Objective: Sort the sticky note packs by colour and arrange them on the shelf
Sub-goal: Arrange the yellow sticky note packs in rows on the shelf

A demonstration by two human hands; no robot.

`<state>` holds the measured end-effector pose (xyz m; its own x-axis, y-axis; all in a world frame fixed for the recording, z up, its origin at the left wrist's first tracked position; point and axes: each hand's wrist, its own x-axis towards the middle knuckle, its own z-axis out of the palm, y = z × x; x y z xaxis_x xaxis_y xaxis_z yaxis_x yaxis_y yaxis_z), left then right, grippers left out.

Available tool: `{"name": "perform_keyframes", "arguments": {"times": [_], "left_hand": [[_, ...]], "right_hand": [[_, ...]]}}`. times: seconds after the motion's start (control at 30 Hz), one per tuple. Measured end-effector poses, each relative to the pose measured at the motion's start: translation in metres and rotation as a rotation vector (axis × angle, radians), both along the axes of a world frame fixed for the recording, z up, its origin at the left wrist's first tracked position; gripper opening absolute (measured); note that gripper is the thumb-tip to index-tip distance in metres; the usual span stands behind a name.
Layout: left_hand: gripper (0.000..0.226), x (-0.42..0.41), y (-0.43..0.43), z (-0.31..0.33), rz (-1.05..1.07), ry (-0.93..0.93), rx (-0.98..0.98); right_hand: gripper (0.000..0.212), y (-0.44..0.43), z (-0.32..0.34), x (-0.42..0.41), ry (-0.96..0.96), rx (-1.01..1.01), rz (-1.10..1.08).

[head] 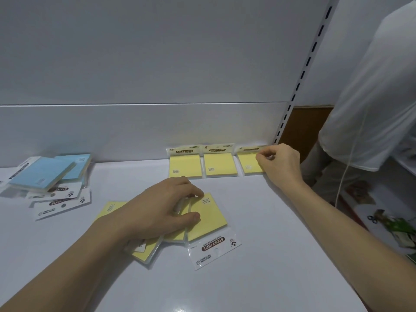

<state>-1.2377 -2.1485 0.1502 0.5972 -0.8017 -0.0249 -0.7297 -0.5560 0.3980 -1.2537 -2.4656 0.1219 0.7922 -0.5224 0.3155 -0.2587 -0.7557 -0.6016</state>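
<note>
Three yellow sticky note packs stand in a row at the far edge of a white shelf [258, 221], leaning against its pale back panel [135, 127] with their printed header cards uppermost: the left pack [184, 164], the middle pack [219, 163] just beside it, and the right pack [249, 163] at the end of the row. The right hand [279, 163] reaches in from the right with its fingers curled together, thumb and forefinger pinched on the right pack's right edge. Nearer the viewer, the left hand [162, 210] lies palm down with fingers slightly spread, pressing on a loose pile of yellow packs [209, 217] that lie flat and overlap at angles; one pack's header card points toward the near edge and reads "STICKY NOTE". Whether the fingers are gripping a pack or only resting on the pile cannot be told. Far to the left, well apart from the yellow ones, a heap of blue packs [45, 174] lies untidily near the back panel, with white header cards sticking out toward the viewer. A slotted metal upright [299, 86] rises at the right end of the shelf. Beyond it stands another person in a white shirt [369, 97].
</note>
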Motion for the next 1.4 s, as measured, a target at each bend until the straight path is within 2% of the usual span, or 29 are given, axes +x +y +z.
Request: {"name": "perform_keyframes", "arguments": {"times": [0.2,0.3,0.37,0.43,0.53,0.6,0.67,0.77,0.87,0.93,1.07,1.3,1.4], "left_hand": [[0.050,0.001,0.004,0.003,0.009,0.003,-0.025],[0.048,0.003,0.011,0.010,0.046,0.054,-0.101],[0.048,0.005,0.018,0.017,0.067,0.042,-0.123],[0.054,0.006,0.026,0.026,0.083,0.002,-0.088],[0.061,0.010,0.045,0.040,0.102,0.034,0.005],[0.075,0.012,0.058,0.048,0.125,0.128,0.128],[0.095,0.012,0.070,0.052,0.130,0.232,0.253],[0.107,0.010,0.077,0.049,0.107,0.246,0.325],[0.108,0.006,0.076,0.041,0.093,0.163,0.335],[0.107,0.003,0.076,0.035,0.044,0.129,0.312],[0.105,-0.010,0.078,0.023,-0.036,0.194,0.204],[0.098,-0.018,0.076,0.019,-0.090,0.189,0.158],[0.096,-0.026,0.071,0.021,-0.165,0.193,0.180]], "right_hand": [[0.015,0.000,-0.003,0.000,0.008,-0.020,0.054],[0.021,0.009,0.002,-0.008,0.008,-0.141,0.067],[0.019,0.027,0.016,-0.020,-0.039,-0.196,0.164],[0.018,0.049,0.035,-0.035,-0.061,-0.169,0.370],[0.030,0.083,0.054,-0.058,0.202,-0.088,0.682],[0.044,0.101,0.054,-0.068,0.361,-0.156,0.829],[0.061,0.115,0.049,-0.073,0.419,-0.233,0.895],[0.078,0.124,0.046,-0.073,0.457,-0.277,0.879],[0.086,0.122,0.050,-0.072,0.488,-0.197,0.838],[0.089,0.121,0.051,-0.073,0.530,-0.178,0.818],[0.093,0.115,0.052,-0.075,0.643,-0.122,0.758],[0.075,0.075,0.073,-0.098,0.781,0.258,0.667],[0.050,0.064,0.088,-0.109,0.668,0.345,0.647]]}}
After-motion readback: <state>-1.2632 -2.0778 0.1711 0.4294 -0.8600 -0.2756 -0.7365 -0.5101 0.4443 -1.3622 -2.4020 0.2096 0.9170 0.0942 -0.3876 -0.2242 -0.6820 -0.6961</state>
